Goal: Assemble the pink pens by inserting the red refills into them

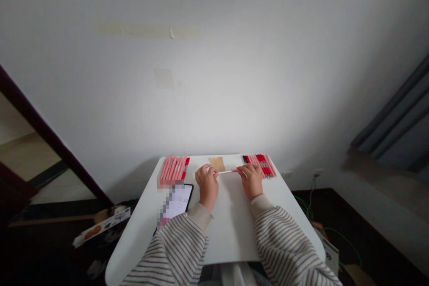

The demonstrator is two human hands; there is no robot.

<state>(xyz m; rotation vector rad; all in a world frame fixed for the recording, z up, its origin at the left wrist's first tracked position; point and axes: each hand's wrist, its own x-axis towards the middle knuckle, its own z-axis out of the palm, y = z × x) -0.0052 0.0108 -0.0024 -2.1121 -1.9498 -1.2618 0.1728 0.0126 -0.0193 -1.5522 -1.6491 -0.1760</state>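
Observation:
Between my two hands a slim pen (226, 171) lies sideways, white in the middle and reddish near its right end. My left hand (208, 187) is closed, pinching the left end. On the right end, the fingers of my right hand (253, 182) are closed as well. Whether the pen is one piece or parts being held together I cannot tell. Beyond my left hand lies a heap of pink pens (172, 168) with some red parts. Close to my right hand is another row of pink, red and black pens (260, 165).
A small tan paper piece (217, 163) lies at the back of the white table (231, 228). Left of my left wrist rests a phone (180, 201) with a lit screen. Behind the table stands a plain wall (234, 98). Green cables (304, 205) run on the floor at right.

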